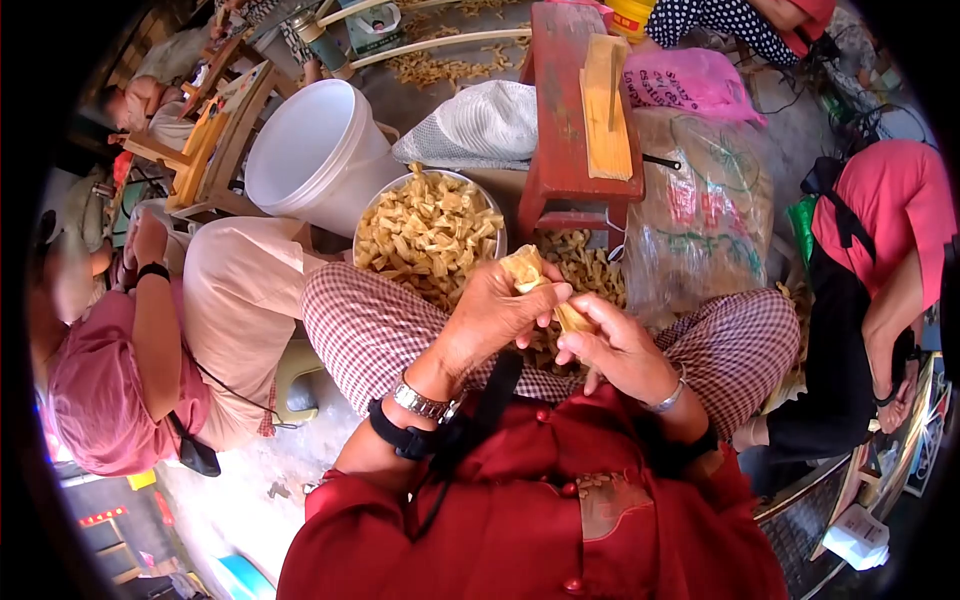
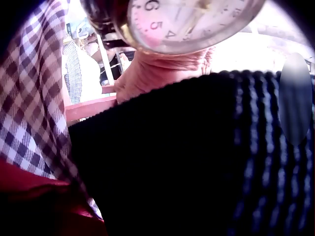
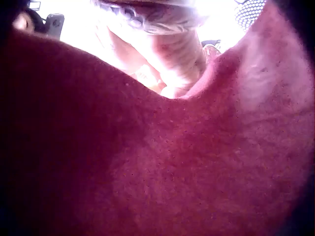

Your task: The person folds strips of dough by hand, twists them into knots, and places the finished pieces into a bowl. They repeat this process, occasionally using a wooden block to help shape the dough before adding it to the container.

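Note:
In the head view my left hand (image 1: 492,312) holds a folded yellow paper-like piece (image 1: 522,268) upright between thumb and fingers. Close beside it, my right hand (image 1: 628,358) pinches a narrow yellow piece (image 1: 572,318) with thumb and forefinger; I cannot tell whether the two are joined. Both hands are over my checked lap, just in front of a round basin (image 1: 498,222) heaped with similar folded pieces (image 1: 425,225). A watch (image 2: 192,24) and black strap fill most of the left wrist view, and a red sleeve (image 3: 162,162) covers most of the right one.
Beyond my knees stands a red bench (image 1: 562,100) bearing flat yellow sheets (image 1: 608,150) and a thin stick. A white bucket (image 1: 310,150) is behind the basin. More folded pieces lie on the floor by a plastic bag (image 1: 695,220). People sit close at left and right.

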The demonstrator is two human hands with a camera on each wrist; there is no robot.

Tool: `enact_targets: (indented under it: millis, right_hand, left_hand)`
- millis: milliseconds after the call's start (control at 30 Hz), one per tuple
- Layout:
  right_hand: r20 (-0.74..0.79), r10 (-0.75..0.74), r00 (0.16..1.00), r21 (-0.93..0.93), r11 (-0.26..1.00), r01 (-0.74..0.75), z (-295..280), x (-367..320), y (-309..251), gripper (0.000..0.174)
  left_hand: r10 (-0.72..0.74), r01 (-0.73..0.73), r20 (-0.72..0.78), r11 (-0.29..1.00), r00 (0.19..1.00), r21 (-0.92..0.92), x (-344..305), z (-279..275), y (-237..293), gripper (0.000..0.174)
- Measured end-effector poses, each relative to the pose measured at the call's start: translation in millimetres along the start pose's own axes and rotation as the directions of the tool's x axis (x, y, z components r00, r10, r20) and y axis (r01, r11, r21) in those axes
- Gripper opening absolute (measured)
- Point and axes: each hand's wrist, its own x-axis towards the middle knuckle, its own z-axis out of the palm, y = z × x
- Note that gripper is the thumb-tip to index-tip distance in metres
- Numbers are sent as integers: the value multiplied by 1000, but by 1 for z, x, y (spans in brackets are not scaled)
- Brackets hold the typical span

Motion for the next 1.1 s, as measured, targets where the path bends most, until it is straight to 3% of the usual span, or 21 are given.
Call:
enact_targets:
  millis: [67, 167, 200, 367, 500, 667, 800, 1000, 1100]
  right_hand:
    - [42, 0, 999, -89, 996, 4, -3, 7, -1, 23]
    - [-30, -146, 989, -228, 964, 135, -9, 3, -10, 25]
    - [-47, -197, 979, -276, 945, 177, -12, 2, -15, 28]
    - [-94, -235, 968, -434, 884, 172, -41, 13, -47, 28]
    - [-157, -403, 902, -718, 674, 176, -81, 44, -83, 30]
    - [-163, -472, 866, -849, 514, 120, -122, 77, -111, 35]
    - [-135, -540, 831, -852, 492, 181, -141, 97, -116, 32]
    - [-138, -568, 812, -899, 416, 138, -155, 118, -106, 21]
    - [-155, -495, 855, -923, 382, 54, -155, 125, -82, 18]
  left_hand:
    - [22, -22, 14, 1000, 1000, -2, 2, 2, 0, 11]
    - [85, -102, -64, 934, 994, -342, -3, -13, 10, 5]
    - [69, -73, -24, 920, 997, -385, -4, -21, 14, 7]
    - [171, -165, -23, 896, 985, -413, 17, -11, 32, 9]
    - [230, -231, -35, 936, 973, -265, 66, -2, 67, 8]
    - [309, -318, -76, 935, 948, -158, 120, 9, 91, 6]
    - [348, -358, -111, 930, 931, -87, 145, 8, 101, 3]
    - [351, -358, -131, 933, 927, -36, 166, 5, 102, 4]
    - [289, -247, -242, 950, 926, 190, 194, -1, 79, 7]
